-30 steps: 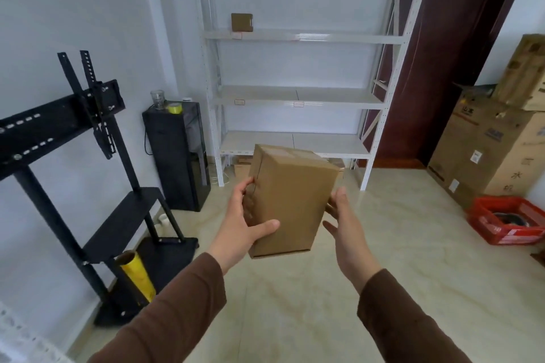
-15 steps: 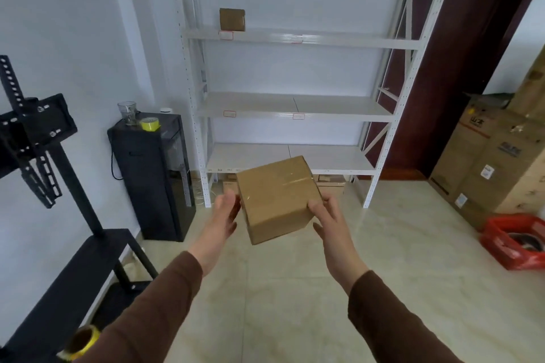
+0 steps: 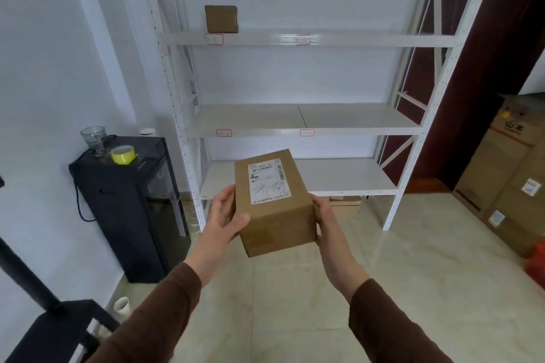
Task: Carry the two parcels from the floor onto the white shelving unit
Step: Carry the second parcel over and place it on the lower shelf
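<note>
I hold a brown cardboard parcel (image 3: 277,215) in front of me, its white shipping label facing up. My left hand (image 3: 225,215) grips its left side and my right hand (image 3: 324,222) its right side. The white shelving unit (image 3: 295,40) stands straight ahead against the wall, a few steps away. A second, smaller brown parcel (image 3: 221,18) sits on the left end of its upper shelf. The middle and lower shelves hold nothing.
A black cabinet (image 3: 129,203) with a glass jug (image 3: 93,138) and yellow tape roll (image 3: 123,154) stands left of the shelves. A black TV stand base (image 3: 53,330) is at the near left. Stacked large cartons (image 3: 501,174) line the right wall. Pale tiled floor lies between.
I have walked closer to the shelving unit. The parcel has been turned in my hands, and its labelled face now points up.
</note>
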The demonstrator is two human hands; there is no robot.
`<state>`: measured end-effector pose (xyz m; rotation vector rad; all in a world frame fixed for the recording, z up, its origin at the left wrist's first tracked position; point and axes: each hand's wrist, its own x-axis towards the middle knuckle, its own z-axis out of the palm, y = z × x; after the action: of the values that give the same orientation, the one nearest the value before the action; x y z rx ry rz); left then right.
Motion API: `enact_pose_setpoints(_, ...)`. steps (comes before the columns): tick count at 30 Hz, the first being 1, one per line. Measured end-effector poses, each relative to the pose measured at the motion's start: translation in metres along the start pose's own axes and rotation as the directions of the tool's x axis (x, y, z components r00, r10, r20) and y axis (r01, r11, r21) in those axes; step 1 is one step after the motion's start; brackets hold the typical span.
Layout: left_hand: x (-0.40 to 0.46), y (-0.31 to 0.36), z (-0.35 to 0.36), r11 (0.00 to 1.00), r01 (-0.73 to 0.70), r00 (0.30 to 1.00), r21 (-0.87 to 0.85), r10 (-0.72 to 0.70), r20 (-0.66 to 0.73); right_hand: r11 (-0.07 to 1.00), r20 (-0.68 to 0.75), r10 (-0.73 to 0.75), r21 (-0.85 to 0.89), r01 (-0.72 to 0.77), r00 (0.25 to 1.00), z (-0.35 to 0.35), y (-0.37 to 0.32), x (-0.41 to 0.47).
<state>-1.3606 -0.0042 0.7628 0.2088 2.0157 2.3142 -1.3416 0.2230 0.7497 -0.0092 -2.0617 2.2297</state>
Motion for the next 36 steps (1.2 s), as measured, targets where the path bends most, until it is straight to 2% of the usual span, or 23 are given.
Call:
enact_pose_setpoints(5,0.095,0.003,-0.017,0.991,-0.056,0.998,0.119,0.054,0.027,0.991,0.039,0.088,0.095,-0.092,0.995,0.016,-0.001,0.108)
enact_pose_setpoints(13,0.246,-0.019,-0.075,0.999,-0.008,0.996,0.038,0.011,-0.091,0.969,-0.004,0.108,0.222,-0.105,0.994,0.071,0.028,0.265)
enact_pose_setpoints(21,0.412,-0.04,-0.141,0.993,0.108,0.992,0.054,-0.104,-0.068,0.981,-0.096,0.135,0.151,-0.12,0.986,0.127,0.059,0.426)
enact_pose_setpoints(28,0.54,-0.044,-0.153,0.986,0.156,0.988,0.064,-0.156,-0.009,0.985,-0.138,0.166,0.066,-0.158,0.976,0.132,0.071,0.546)
enact_pose_setpoints(36,0.708,-0.061,-0.173,0.982,0.172,0.98,0.071,-0.163,-0.117,0.972,-0.006,0.237,-0.008,-0.237,0.972,0.127,0.089,0.72)
